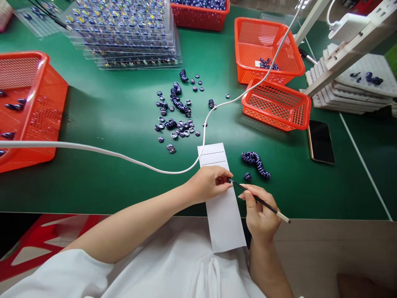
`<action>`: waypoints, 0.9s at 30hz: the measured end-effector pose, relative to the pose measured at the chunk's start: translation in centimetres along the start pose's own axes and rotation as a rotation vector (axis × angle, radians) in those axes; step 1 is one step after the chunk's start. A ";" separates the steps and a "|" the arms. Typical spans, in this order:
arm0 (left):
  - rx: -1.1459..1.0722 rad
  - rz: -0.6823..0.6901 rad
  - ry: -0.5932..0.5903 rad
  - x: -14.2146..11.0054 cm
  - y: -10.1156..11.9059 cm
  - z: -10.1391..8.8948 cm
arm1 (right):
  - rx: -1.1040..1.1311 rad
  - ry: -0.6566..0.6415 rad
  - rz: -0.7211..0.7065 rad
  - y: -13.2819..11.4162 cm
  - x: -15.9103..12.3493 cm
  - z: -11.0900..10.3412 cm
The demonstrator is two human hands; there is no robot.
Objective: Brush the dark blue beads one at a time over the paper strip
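Between the fingertips of my left hand [214, 182] is a small dark piece [229, 180], mostly covered by the fingers. My right hand [260, 211] grips a thin paintbrush [263, 203] with a black handle and pale end; its tip meets the dark piece. Under the left hand lies a white paper strip [225, 223], ruled near its far end and hanging past the table edge. Right of the paper rest a curved row of dark blue shiny pieces [256, 161] and a small clump [247, 176]. More loose dark pieces [178, 126] are scattered beyond the paper.
A white cable [149, 166] crosses the green table [124, 190]. Orange baskets stand at left [52, 107], back right [269, 49] and right [276, 103]. Clear trays [130, 54] are stacked at the back. A phone [321, 141] and white foam sheets [366, 82] lie right.
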State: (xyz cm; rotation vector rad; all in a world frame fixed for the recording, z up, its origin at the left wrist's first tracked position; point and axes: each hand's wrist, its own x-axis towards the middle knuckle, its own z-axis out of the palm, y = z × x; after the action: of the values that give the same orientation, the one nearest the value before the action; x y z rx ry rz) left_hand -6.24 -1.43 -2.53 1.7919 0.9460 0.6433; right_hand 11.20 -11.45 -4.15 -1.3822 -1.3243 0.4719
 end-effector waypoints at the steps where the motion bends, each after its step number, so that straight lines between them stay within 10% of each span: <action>1: -0.004 0.000 0.002 0.0 0.0 0.0 | 0.010 0.013 0.011 0.0 0.0 0.1; 27: 0.096 0.057 0.032 -0.2 -0.1 0.3 | -0.047 0.002 0.028 0.0 0.3 0.1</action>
State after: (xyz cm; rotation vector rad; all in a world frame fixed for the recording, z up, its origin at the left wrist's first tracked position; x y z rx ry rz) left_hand -6.21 -1.76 -2.74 1.9046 0.9646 0.6736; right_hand 11.20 -11.18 -4.04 -1.4418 -1.3231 0.4604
